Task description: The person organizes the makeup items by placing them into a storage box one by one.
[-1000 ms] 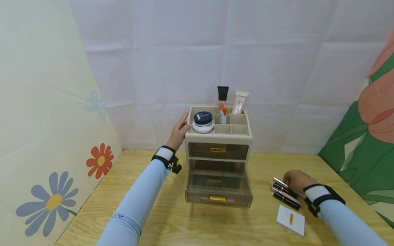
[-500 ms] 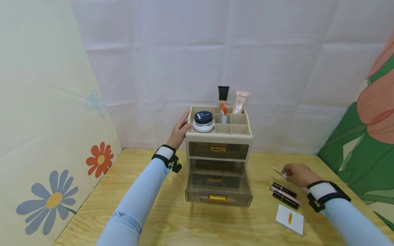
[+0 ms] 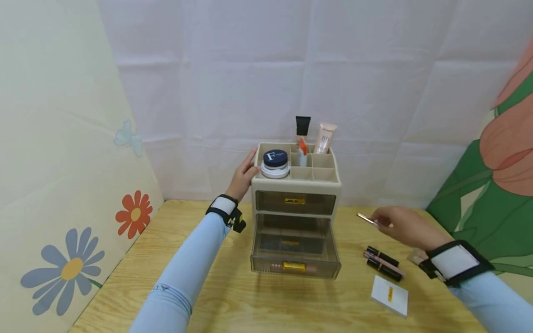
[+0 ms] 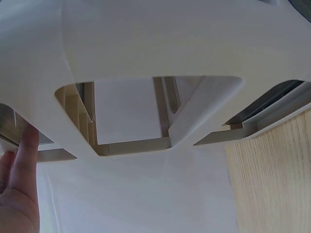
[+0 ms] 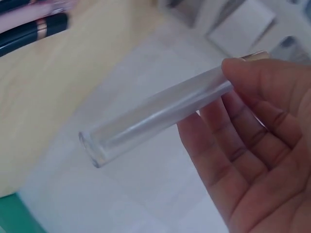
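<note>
A cream makeup organizer (image 3: 296, 186) stands on the table, its lower smoky drawer (image 3: 295, 266) pulled out and its upper drawer (image 3: 270, 202) closed. My left hand (image 3: 242, 178) rests on the organizer's left side, fingers extended along it and thumb near the top rim. In the left wrist view, straight fingers (image 4: 28, 160) touch the side frame beside a cutout. Above the table on the right, my right hand (image 3: 405, 225) pinches a slim clear tube (image 5: 155, 116) with a shiny metallic end between thumb and fingers. The tube's metallic end points toward the organizer.
Two black cosmetic tubes (image 3: 384, 269) and a pink one (image 3: 393, 267) lie on the right, behind a white square case (image 3: 390, 296). On the organizer sit a dark-lidded jar (image 3: 275, 158), a black-capped tube (image 3: 303, 125), a pink BB tube (image 3: 325, 138) and an orange-topped item (image 3: 302, 152).
My right hand has lifted the clear tube away from the other cosmetics and moved it up and slightly left in the head view. My left hand stays on the organizer.
</note>
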A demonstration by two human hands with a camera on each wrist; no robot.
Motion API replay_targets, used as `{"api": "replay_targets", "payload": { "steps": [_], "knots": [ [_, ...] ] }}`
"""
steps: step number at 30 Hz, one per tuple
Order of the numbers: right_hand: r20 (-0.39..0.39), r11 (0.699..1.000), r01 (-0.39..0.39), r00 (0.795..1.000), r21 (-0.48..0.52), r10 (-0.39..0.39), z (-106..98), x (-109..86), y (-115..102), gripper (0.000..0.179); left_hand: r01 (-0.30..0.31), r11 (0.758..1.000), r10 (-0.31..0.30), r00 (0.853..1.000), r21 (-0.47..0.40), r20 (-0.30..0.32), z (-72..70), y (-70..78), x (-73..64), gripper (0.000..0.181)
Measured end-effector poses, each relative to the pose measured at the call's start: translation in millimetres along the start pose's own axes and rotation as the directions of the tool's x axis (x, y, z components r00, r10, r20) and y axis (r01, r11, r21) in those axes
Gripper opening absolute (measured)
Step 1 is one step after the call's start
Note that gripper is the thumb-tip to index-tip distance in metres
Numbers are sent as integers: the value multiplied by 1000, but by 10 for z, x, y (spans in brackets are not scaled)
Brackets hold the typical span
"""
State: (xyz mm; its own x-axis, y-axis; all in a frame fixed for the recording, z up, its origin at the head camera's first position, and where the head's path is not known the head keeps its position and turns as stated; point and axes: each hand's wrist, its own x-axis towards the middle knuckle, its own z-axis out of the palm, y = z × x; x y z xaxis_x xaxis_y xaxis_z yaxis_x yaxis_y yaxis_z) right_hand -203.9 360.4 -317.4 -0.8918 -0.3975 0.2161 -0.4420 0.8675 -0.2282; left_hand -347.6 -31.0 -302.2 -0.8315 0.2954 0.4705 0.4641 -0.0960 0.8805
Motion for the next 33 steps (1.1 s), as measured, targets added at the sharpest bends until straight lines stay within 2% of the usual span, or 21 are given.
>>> {"api": "replay_targets", "payload": {
  "steps": [11, 19, 27, 33],
  "knots": [
    [-21, 987, 142, 989, -74, -144, -284, 51, -706, 18, -3, 1000, 3, 1000, 0, 6, 7, -15, 7, 64],
    [-22, 944, 304, 951, -125, -309, -328, 271, -1213, 16, 5, 1000, -5, 1000, 2, -6, 7, 2, 5, 64],
    [83, 931, 355, 933, -81, -349, -239, 625, -1592, 16, -3, 1000, 3, 1000, -1, -12, -12, -21, 19, 63],
    [176, 918, 396, 906, -27, -386, -87, 855, -1675, 14, -11, 1000, 11, 1000, -1, -8, -11, -21, 9, 63]
  ]
}}
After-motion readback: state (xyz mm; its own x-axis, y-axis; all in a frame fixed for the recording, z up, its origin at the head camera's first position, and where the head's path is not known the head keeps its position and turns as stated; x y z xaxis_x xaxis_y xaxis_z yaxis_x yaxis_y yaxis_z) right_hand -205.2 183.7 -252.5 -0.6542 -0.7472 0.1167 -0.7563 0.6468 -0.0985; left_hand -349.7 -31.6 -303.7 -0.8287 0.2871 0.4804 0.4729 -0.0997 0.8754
